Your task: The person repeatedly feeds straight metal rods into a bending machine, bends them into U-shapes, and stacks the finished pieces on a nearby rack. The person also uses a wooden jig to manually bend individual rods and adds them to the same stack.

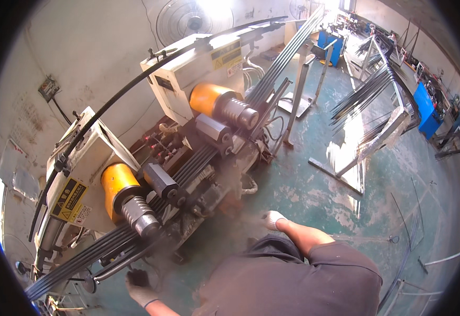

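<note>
My left hand [139, 283], in a grey glove with dark fingers, is at the lower left, below the front end of a round metal bar [119, 265]. Its fingers look loosely extended, with nothing visible in them. My right hand [274, 220], in a white glove, is right of the machine and in front of my body. Its fingers look curled in, and I see nothing in them. A bundle of long dark metal rods [80, 258] runs diagonally through the machine, past two orange cylinders [118, 185] [211, 99] with ribbed metal ends. Haze blurs the area between my hands.
White machine housings [166, 79] stand against the wall, with a black hose [115, 100] arching over them. A large fan [193, 22] is behind. To the right, a metal rack [380, 131] holds many thin rods. Blue panels [426, 110] and loose rods [406, 231] lie farther right.
</note>
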The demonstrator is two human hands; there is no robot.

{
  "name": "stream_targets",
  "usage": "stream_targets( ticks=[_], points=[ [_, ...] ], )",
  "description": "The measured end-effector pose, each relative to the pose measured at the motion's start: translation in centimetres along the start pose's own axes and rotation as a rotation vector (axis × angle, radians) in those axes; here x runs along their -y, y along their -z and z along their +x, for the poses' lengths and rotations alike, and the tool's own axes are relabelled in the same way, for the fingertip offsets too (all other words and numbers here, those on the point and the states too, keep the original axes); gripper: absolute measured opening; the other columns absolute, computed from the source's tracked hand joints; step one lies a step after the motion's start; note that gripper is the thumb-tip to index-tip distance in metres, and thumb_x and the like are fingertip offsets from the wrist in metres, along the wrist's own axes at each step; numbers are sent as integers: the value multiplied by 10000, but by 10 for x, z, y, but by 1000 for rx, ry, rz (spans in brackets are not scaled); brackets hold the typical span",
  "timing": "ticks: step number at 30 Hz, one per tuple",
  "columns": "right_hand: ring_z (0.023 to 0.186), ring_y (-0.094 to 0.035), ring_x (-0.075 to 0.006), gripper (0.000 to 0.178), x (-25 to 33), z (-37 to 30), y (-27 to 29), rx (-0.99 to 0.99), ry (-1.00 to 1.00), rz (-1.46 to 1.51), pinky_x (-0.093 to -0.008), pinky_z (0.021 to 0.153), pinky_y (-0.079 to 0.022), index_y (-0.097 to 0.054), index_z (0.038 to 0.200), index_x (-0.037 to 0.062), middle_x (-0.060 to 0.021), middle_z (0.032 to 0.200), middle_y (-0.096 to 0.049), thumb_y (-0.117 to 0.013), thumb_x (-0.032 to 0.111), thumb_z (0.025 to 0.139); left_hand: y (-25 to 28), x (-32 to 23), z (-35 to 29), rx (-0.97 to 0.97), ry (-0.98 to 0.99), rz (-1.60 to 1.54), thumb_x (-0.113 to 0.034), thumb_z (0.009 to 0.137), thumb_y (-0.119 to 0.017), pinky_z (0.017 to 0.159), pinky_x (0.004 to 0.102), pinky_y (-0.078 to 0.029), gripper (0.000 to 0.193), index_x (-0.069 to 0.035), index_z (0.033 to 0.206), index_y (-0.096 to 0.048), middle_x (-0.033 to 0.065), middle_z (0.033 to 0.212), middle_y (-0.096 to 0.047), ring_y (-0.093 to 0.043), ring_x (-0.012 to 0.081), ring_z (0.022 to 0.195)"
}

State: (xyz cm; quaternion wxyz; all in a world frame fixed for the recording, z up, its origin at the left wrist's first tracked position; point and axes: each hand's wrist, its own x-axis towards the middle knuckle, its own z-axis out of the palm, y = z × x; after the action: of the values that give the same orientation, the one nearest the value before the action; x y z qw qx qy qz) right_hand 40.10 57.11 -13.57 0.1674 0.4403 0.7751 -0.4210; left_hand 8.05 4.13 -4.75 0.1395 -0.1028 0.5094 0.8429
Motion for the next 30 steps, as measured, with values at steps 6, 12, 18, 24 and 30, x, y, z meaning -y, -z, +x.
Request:
stream_targets(
  ticks=[6,12,18,24,30],
  points=[
    [1066,-736,-302,435,70,24,45,-239,423,288,-424,926,-551,-763,1217,51,-167,1163,-773,-685,394,961,-111,-120,-30,7,-380,-104,-335,1109,-527,1044,415,-522,478,30,1402,-625,178,1336,-668,-654,298,1202],
    [1031,-659,-226,472,207,-23,112,-309,476,1109,-379,943,-505,-665,1354,-13,-137,1160,-739,-677,317,1017,-250,-203,-105,-187,-709,147,-492,1129,-474,1099,381,-502,675,55,1524,-492,138,1458,-597,-604,258,1277],
    [1043,-674,-303,653,232,3,124,-491,321,1164,-432,942,-491,-721,1213,-68,-186,1096,-748,-701,533,960,-304,-244,-88,-13,-892,286,-368,1113,-572,1039,362,-562,550,61,1457,-562,132,1381,-645,-665,236,1209],
    [1078,-703,-376,616,238,14,121,-725,291,1091,-455,951,-511,-714,1208,-21,-216,1131,-759,-717,543,960,-377,-250,-112,229,-1021,780,-324,1084,-641,1127,337,-409,456,14,1389,-624,87,1303,-664,-601,196,1205],
    [1127,-692,-329,537,261,0,130,-830,260,1165,-424,999,-510,-679,1246,-74,-207,1178,-746,-785,349,935,-408,-269,-108,251,-975,786,-300,1026,-736,928,312,-525,298,-47,1171,-677,21,1048,-650,-642,150,973]
  ],
)
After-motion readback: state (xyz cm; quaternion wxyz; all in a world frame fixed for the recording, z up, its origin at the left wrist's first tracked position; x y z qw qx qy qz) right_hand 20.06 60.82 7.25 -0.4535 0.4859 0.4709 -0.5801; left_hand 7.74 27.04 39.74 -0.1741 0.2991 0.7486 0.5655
